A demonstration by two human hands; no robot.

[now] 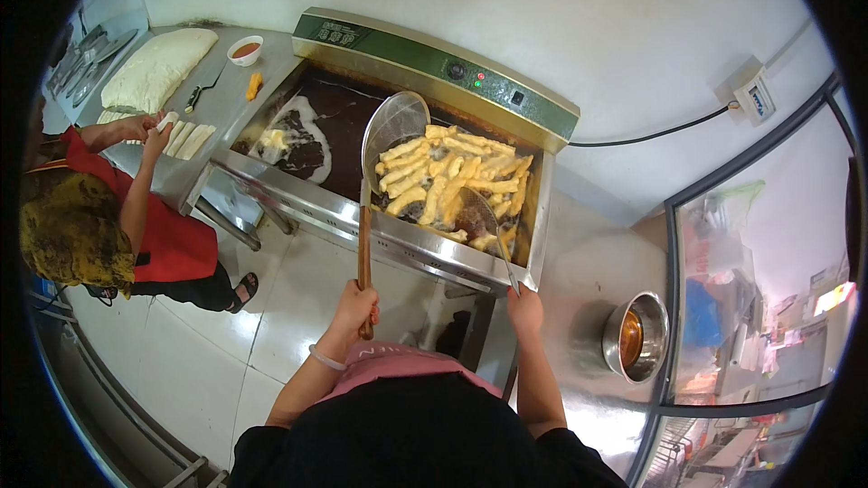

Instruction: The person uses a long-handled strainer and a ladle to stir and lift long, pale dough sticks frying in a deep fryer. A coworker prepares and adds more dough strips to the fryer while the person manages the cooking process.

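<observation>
My left hand (357, 310) grips the wooden handle of a large round mesh strainer (397, 123). The strainer's mesh head is tilted up over the middle of an electric deep fryer (434, 254). In my right hand (525, 310) is the metal handle of a smaller mesh skimmer (478, 212). Its head lies among golden fried dough sticks (434, 183), which crowd the right side of the dark oil (349, 112). At the oil's left end, a pale piece of dough (274, 143) floats with white foam beside it.
On the left, a person in a red apron (173, 237) handles dough strips (188, 140) at a steel counter (227, 91). A dough slab (159, 68), a knife (196, 95) and a bowl (245, 51) lie there. A metal bowl of amber liquid (632, 339) stands right, beside a window (732, 325).
</observation>
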